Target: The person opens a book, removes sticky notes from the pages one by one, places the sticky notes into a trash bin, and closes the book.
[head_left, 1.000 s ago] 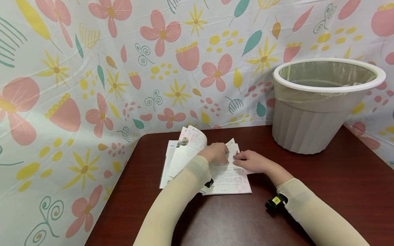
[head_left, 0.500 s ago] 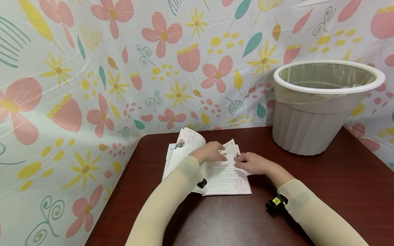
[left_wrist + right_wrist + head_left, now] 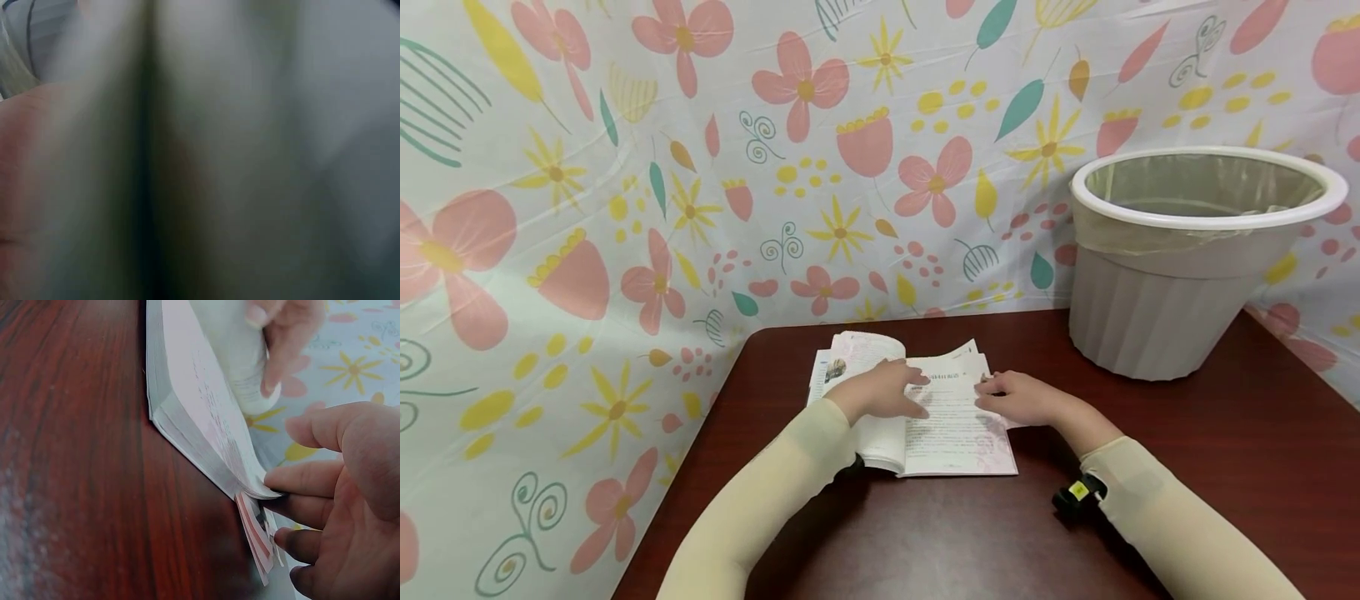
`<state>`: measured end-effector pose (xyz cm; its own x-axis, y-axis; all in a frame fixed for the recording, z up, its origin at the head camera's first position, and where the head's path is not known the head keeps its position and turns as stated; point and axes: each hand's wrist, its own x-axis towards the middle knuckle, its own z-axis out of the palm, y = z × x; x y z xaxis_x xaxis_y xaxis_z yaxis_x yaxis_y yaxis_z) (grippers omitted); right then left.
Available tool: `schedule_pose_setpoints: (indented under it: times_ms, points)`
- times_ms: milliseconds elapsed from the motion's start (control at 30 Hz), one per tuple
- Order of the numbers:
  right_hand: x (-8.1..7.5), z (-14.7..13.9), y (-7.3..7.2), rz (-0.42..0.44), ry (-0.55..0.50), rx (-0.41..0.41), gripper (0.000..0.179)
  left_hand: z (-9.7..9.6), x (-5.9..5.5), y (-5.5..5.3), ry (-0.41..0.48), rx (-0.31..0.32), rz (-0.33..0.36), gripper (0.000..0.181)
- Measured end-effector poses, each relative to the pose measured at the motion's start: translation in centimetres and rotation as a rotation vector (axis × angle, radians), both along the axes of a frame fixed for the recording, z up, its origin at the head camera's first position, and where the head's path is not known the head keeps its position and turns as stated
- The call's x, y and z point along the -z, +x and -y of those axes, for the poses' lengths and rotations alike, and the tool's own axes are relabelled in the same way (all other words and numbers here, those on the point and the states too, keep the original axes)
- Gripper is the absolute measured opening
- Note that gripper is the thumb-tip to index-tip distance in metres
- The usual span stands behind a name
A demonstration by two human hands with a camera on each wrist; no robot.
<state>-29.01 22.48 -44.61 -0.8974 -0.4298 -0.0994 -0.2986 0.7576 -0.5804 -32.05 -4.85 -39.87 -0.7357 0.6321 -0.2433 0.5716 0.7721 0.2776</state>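
An open book (image 3: 958,433) lies on the table, its right page full of printed text. My left hand (image 3: 880,390) rests across the left pages and the fold, fingers spread. In the right wrist view, left-hand fingers (image 3: 290,337) show on the raised page. My right hand (image 3: 1022,398) is at the book's right edge. Seen from the right wrist, its fingers (image 3: 306,478) touch the curled page edges, while the thumb stands apart from the paper. Pink-edged paper strips (image 3: 253,540) stick out below those pages. The left wrist view is mostly blurred.
A grey bin (image 3: 1157,300) with a white rim and a clear liner stands at the back right of the dark red table (image 3: 955,542). Behind the table hangs a flower-patterned cloth (image 3: 865,233). A black wrist device (image 3: 1075,496) sits below my right wrist.
My left hand has moved left and its fingers have spread, uncovering the top of the right page. The raised left pages lie lower. My right hand stays at the right edge.
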Motion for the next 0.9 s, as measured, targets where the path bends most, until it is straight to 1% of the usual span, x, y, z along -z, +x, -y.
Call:
schedule_pose_setpoints:
  times_ms: [100, 200, 367, 500, 600, 700, 767, 900]
  points:
    - [0.1, 0.0, -0.1, 0.0, 0.0, -0.001, 0.05, 1.6, 0.1, 0.6, -0.004, 0.0, -0.001, 0.063]
    - [0.1, 0.0, -0.1, -0.004, -0.005, 0.002, 0.049, 3.0, 0.2, 0.9, 0.03, -0.004, 0.002, 0.064]
    - [0.1, -0.1, -0.1, -0.008, -0.012, 0.007, 0.045, 5.5, 0.5, 1.3, 0.107, -0.056, 0.011, 0.068]
    - [-0.1, -0.1, -0.1, -0.012, -0.008, 0.006, 0.044, 7.5, 1.3, 1.2, 0.164, -0.085, 0.026, 0.073]
    - [-0.2, -0.4, -0.1, -0.011, -0.012, 0.011, 0.043, 8.6, 1.9, 1.2, 0.216, -0.108, 0.063, 0.078]
    - [-0.3, -1.1, -0.2, 0.004, -0.029, 0.024, 0.043, 9.3, 2.6, 1.2, 0.261, -0.132, 0.11, 0.081]
    - [-0.4, -1.7, -0.3, 0.012, -0.043, 0.035, 0.043, 9.3, 2.9, 1.4, 0.289, -0.139, 0.14, 0.082]
    - [-0.8, -3.0, -0.5, 0.008, -0.092, 0.045, 0.042, 8.5, 3.5, 1.6, 0.298, -0.127, 0.138, 0.082]
